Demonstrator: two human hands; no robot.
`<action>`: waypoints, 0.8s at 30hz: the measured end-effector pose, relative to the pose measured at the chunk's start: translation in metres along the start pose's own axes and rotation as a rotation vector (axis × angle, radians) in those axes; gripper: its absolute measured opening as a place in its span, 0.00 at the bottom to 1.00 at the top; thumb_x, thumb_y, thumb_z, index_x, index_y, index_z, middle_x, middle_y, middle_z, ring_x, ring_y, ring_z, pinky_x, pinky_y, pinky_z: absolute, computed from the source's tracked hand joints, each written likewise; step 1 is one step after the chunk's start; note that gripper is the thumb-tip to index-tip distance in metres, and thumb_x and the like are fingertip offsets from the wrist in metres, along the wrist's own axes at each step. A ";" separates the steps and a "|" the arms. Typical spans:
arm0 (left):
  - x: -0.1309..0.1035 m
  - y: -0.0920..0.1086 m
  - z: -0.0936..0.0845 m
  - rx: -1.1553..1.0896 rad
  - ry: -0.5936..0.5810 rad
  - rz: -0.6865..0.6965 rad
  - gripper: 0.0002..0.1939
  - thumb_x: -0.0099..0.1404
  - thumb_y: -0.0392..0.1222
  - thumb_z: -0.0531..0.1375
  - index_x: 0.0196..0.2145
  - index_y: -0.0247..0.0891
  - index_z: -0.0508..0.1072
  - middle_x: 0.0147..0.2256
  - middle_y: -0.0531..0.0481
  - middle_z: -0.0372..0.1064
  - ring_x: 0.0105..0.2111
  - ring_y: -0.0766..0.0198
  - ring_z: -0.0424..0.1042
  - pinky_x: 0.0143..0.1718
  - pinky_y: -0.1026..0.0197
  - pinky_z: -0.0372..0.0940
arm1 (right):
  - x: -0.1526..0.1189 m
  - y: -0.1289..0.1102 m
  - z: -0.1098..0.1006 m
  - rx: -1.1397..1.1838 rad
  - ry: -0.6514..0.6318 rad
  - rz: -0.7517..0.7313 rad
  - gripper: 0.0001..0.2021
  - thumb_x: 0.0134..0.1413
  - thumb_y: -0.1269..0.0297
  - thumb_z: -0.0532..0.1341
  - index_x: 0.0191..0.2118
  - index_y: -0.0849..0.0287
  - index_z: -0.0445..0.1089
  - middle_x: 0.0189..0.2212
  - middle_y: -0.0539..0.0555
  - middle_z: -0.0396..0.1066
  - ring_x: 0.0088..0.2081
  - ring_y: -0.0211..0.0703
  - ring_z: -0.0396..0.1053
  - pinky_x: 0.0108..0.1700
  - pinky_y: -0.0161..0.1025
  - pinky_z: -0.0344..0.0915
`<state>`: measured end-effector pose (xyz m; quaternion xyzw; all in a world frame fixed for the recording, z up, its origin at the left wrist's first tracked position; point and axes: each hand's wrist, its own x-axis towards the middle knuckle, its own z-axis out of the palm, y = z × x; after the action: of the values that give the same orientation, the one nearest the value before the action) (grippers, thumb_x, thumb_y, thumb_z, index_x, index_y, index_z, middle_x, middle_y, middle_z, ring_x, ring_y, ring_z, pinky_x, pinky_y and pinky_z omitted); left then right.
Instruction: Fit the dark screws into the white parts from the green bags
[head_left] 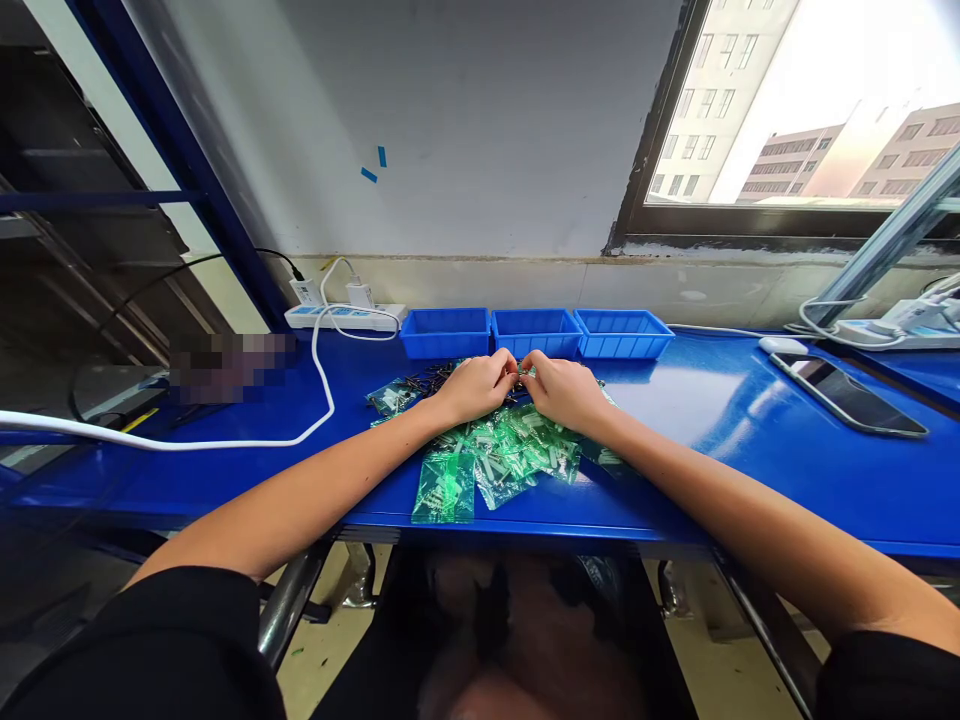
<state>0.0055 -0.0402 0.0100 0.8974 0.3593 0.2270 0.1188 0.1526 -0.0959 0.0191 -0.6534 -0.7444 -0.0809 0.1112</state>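
Observation:
My left hand (480, 385) and my right hand (556, 388) are close together above a pile on the blue table, their fingers closed in pinches. Whatever sits between the fingertips is too small to make out. Under and in front of the hands lie several clear green-tinted plastic bags (444, 487) with small pale pieces inside. Small dark parts (431, 380) are heaped beside and behind my left hand, partly hidden by it.
Three blue trays (445, 333) stand in a row behind the pile. A white cable (319, 375) runs from a power strip (300, 317) across the left side. A phone (847, 392) lies at the right on the blue table (705, 490).

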 end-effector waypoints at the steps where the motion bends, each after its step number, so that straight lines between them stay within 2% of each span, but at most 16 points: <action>1: 0.000 0.000 0.000 -0.004 0.001 0.000 0.05 0.64 0.37 0.51 0.36 0.38 0.66 0.27 0.50 0.70 0.27 0.61 0.70 0.29 0.62 0.59 | 0.000 0.000 0.000 -0.003 0.002 0.004 0.11 0.62 0.65 0.49 0.46 0.60 0.64 0.38 0.57 0.75 0.39 0.48 0.72 0.29 0.37 0.51; 12: 0.000 0.002 0.000 0.003 0.015 -0.011 0.03 0.63 0.37 0.53 0.35 0.38 0.65 0.27 0.51 0.70 0.27 0.61 0.70 0.28 0.62 0.58 | -0.001 -0.001 -0.003 -0.004 0.001 0.037 0.12 0.63 0.64 0.49 0.44 0.60 0.66 0.37 0.57 0.75 0.38 0.48 0.72 0.28 0.36 0.49; 19: 0.000 0.003 -0.002 0.043 0.011 -0.030 0.06 0.66 0.37 0.49 0.36 0.38 0.65 0.29 0.49 0.71 0.28 0.61 0.70 0.29 0.62 0.59 | -0.001 -0.001 -0.002 0.008 0.021 0.019 0.12 0.63 0.62 0.49 0.41 0.60 0.67 0.36 0.57 0.75 0.37 0.47 0.71 0.28 0.37 0.49; 24: -0.001 0.003 -0.002 0.056 0.008 -0.040 0.06 0.66 0.37 0.49 0.35 0.38 0.65 0.29 0.49 0.72 0.29 0.60 0.71 0.31 0.61 0.61 | -0.001 0.000 -0.001 0.042 0.023 0.007 0.11 0.62 0.63 0.51 0.45 0.60 0.65 0.32 0.54 0.75 0.36 0.46 0.71 0.28 0.36 0.49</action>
<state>0.0055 -0.0427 0.0122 0.8921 0.3838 0.2181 0.0964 0.1525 -0.0968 0.0196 -0.6527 -0.7423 -0.0722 0.1336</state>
